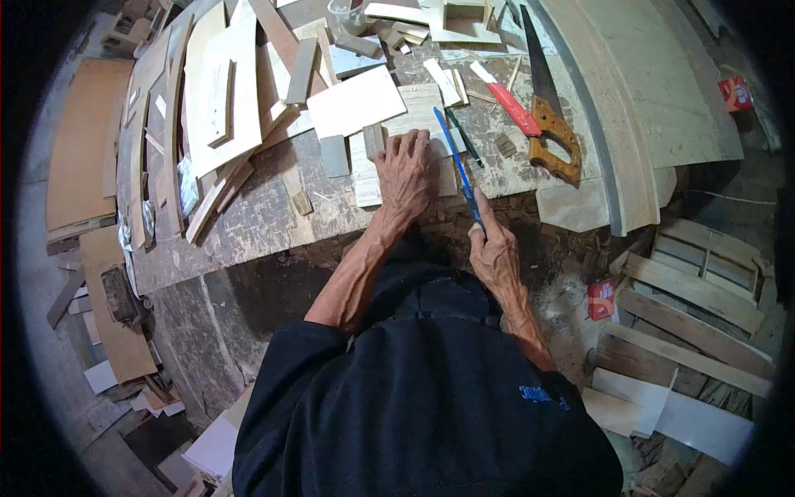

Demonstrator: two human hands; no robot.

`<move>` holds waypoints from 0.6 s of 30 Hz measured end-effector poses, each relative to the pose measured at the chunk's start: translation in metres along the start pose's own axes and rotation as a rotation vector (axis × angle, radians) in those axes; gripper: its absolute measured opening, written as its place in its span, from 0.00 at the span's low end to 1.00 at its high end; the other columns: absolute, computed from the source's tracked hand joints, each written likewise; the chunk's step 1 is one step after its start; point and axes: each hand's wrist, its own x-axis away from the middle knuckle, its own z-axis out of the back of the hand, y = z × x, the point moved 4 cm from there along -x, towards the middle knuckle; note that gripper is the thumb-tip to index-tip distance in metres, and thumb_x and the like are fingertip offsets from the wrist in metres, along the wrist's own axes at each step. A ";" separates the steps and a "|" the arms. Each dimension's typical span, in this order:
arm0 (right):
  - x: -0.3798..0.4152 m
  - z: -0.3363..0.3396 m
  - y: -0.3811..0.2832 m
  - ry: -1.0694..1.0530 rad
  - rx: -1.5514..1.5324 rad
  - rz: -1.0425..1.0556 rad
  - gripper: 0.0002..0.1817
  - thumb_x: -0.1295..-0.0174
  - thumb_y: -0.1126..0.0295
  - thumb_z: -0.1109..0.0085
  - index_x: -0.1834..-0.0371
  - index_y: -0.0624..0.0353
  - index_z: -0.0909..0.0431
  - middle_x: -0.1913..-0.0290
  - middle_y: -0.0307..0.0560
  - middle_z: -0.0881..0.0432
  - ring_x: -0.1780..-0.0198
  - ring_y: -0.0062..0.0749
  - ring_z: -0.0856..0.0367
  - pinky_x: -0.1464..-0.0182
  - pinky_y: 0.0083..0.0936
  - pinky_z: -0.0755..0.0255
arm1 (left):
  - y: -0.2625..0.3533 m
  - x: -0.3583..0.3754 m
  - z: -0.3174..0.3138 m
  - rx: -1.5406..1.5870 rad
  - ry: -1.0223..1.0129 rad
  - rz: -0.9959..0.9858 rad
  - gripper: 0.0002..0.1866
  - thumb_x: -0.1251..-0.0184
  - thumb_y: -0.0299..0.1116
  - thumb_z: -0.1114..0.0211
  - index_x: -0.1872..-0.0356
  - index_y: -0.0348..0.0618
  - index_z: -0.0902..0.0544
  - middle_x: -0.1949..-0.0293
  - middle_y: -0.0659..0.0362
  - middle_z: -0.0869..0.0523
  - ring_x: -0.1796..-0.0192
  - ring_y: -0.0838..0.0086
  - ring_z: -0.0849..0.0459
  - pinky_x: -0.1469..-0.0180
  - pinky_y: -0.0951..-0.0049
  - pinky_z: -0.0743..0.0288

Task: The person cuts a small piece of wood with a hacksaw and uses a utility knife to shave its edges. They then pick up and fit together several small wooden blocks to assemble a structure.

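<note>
My left hand (404, 178) presses down on a pale wooden board (366, 189) near the bench's front edge, its fingers bent and close together over the wood. Beside its fingertips stands a small greyish wood block (374, 139). My right hand (495, 255) is wrapped round the handle of a slim blue tool, apparently a hacksaw (452, 141). The tool points away from me across the board's right side. Just right of it lies a thin dark green stick (466, 142), perhaps a pencil. My palms and the tool's cutting edge are hidden.
On the bench (240, 240), a wooden-handled handsaw (542, 79) and a long red object (512, 103) lie to the right. Boards (228, 91) are stacked at left. A clear plastic cup (346, 15) stands at the back. Offcuts and frames (696, 290) crowd the floor at right.
</note>
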 end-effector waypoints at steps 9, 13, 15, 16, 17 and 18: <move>0.011 -0.004 0.007 0.045 0.006 0.052 0.36 0.36 0.79 0.51 0.22 0.45 0.39 0.62 0.64 0.18 0.63 0.55 0.16 0.58 0.42 0.24 | 0.003 0.007 0.000 0.183 0.083 0.068 0.44 0.44 0.32 0.27 0.27 0.36 0.41 0.45 0.50 0.21 0.43 0.54 0.27 0.48 0.51 0.38; 0.011 -0.002 0.005 0.018 -0.002 0.046 0.36 0.36 0.78 0.52 0.21 0.45 0.41 0.61 0.65 0.17 0.61 0.56 0.15 0.57 0.42 0.24 | 0.000 0.006 0.005 0.253 0.217 0.066 0.37 0.41 0.29 0.33 0.30 0.34 0.38 0.45 0.48 0.23 0.45 0.51 0.27 0.48 0.55 0.32; 0.010 -0.004 0.005 0.014 -0.020 0.059 0.37 0.35 0.78 0.52 0.21 0.45 0.42 0.61 0.65 0.17 0.62 0.56 0.15 0.58 0.43 0.24 | 0.004 0.005 0.006 0.130 0.207 0.040 0.33 0.44 0.26 0.35 0.35 0.35 0.34 0.48 0.47 0.23 0.47 0.50 0.26 0.49 0.55 0.30; 0.011 -0.005 0.005 0.013 -0.026 0.063 0.37 0.35 0.78 0.53 0.21 0.45 0.43 0.62 0.66 0.18 0.62 0.56 0.15 0.58 0.43 0.24 | 0.006 0.002 0.007 0.072 0.180 0.036 0.32 0.45 0.26 0.34 0.36 0.36 0.32 0.49 0.47 0.23 0.47 0.50 0.26 0.49 0.54 0.30; 0.011 -0.005 0.006 0.014 -0.029 0.067 0.37 0.35 0.78 0.53 0.21 0.44 0.43 0.62 0.66 0.18 0.63 0.56 0.15 0.58 0.43 0.24 | 0.009 -0.001 0.006 0.016 0.153 0.033 0.31 0.46 0.26 0.34 0.38 0.36 0.31 0.50 0.48 0.23 0.47 0.51 0.26 0.49 0.54 0.30; 0.011 -0.006 0.007 0.024 -0.035 0.075 0.37 0.35 0.78 0.53 0.21 0.44 0.43 0.62 0.66 0.18 0.63 0.56 0.15 0.58 0.43 0.24 | 0.011 -0.003 0.004 0.008 0.150 0.062 0.26 0.49 0.26 0.33 0.45 0.37 0.26 0.51 0.48 0.23 0.48 0.51 0.26 0.49 0.55 0.30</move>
